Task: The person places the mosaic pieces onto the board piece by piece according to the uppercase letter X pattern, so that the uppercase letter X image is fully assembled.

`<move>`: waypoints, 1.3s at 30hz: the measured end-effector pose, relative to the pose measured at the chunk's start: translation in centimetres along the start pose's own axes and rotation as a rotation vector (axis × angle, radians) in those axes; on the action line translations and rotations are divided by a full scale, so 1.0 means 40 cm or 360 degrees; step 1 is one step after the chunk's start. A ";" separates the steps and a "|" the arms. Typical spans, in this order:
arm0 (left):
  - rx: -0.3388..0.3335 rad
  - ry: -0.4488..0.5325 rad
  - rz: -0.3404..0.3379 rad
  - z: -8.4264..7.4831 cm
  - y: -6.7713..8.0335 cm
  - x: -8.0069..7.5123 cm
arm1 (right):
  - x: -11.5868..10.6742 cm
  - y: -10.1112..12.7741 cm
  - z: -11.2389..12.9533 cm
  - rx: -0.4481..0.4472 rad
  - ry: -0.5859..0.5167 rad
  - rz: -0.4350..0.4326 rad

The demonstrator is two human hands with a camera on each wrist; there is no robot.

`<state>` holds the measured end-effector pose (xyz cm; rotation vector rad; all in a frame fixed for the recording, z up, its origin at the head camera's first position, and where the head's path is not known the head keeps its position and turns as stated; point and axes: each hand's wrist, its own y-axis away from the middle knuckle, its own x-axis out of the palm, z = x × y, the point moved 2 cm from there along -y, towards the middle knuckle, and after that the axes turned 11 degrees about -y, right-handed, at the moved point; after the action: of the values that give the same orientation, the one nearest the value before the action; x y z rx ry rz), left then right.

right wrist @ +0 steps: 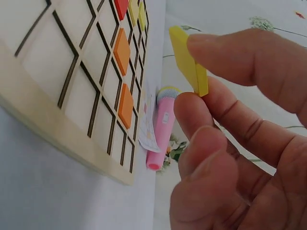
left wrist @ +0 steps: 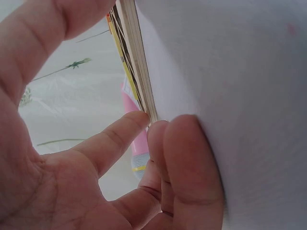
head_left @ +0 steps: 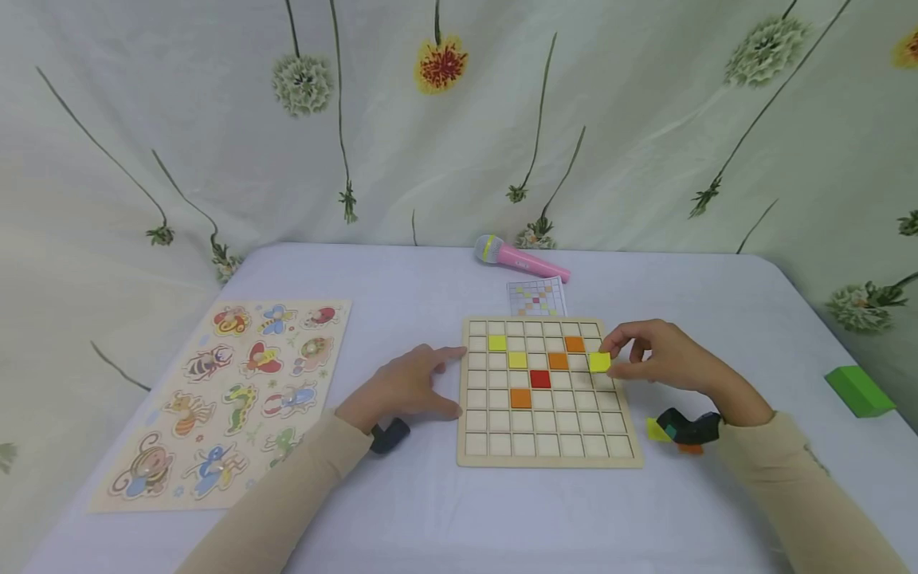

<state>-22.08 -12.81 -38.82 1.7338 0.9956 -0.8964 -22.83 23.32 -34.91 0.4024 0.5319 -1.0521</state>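
Note:
A wooden grid board (head_left: 552, 461) lies on the white table with a red tile (head_left: 540, 379), two yellow tiles and several orange tiles in its squares. Between thumb and fingertips, my right hand (head_left: 670, 357) pinches a square yellow tile (right wrist: 187, 60) over the board's right side. The right wrist view shows this tile tilted and raised above the grid. My left hand (head_left: 405, 384) rests at the board's left edge, thumb and index finger spread apart. In the left wrist view, the index fingertip touches the board's side (left wrist: 139, 62).
Behind the board lie a patterned grid card (head_left: 536, 296) and a pink toy microphone (head_left: 527, 260). An insect picture board (head_left: 229, 399) is at the left. Beside the right wrist are loose yellow (head_left: 656, 430) and orange (head_left: 691, 450) tiles. A green block (head_left: 859, 391) stands far right.

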 end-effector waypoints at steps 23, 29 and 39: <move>0.0003 0.0001 0.0014 -0.003 0.007 -0.006 | 0.097 -0.019 0.046 0.0057 -0.0053 0.0255; 0.0007 0.0002 0.0016 -0.002 0.005 -0.006 | 0.118 -0.025 0.040 0.0065 -0.0023 0.0281; 0.0027 -0.0017 0.0017 -0.001 0.003 -0.007 | 0.145 -0.028 0.046 0.0120 -0.0009 0.0248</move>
<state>-22.07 -12.86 -38.51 1.7452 0.9738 -0.9090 -21.17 17.69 -36.92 0.4991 0.4492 -0.9243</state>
